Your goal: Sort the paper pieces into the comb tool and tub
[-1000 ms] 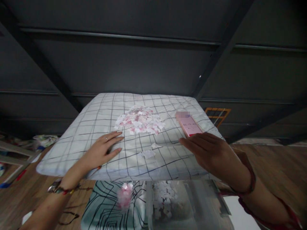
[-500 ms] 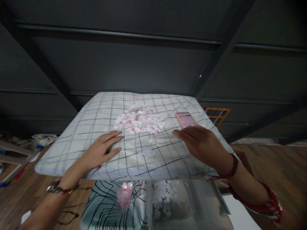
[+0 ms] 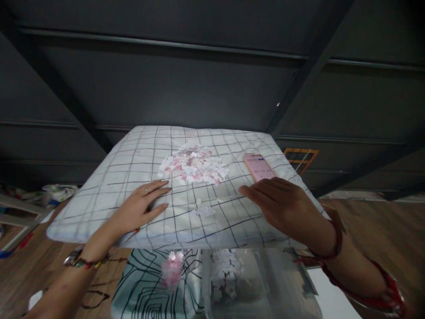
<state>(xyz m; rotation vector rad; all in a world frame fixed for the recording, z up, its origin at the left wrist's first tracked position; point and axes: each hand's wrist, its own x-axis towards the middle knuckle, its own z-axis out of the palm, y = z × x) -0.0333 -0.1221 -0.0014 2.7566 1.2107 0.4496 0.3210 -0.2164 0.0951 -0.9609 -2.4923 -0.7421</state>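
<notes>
My left hand (image 3: 144, 204) lies flat on the white checked cloth (image 3: 126, 173), fingers apart, holding nothing. Just beyond its fingertips is a heap of torn paper scraps (image 3: 195, 166), white with some pink. A smaller group of white scraps (image 3: 204, 212) rests nearer the front edge, between the hands. Over the cloth's right side, my right hand (image 3: 282, 204) has its fingers closed and pressed together. Whatever they may hold is hidden. A pink phone (image 3: 259, 167) showing a running timer lies right behind that hand, its lower end partly covered.
Below the front edge is a clear plastic bin (image 3: 265, 283) with white scraps (image 3: 227, 266) in it. To its left, a pink bundle (image 3: 172, 268) sits on a green-and-white patterned cloth (image 3: 146, 283). A dark panelled wall (image 3: 172, 88) rises behind.
My right hand has drawn slightly right and down, uncovering more of the phone. The blurred white strip beside its fingers is gone, and a small scrap now shows above the smaller group. My left hand stays put.
</notes>
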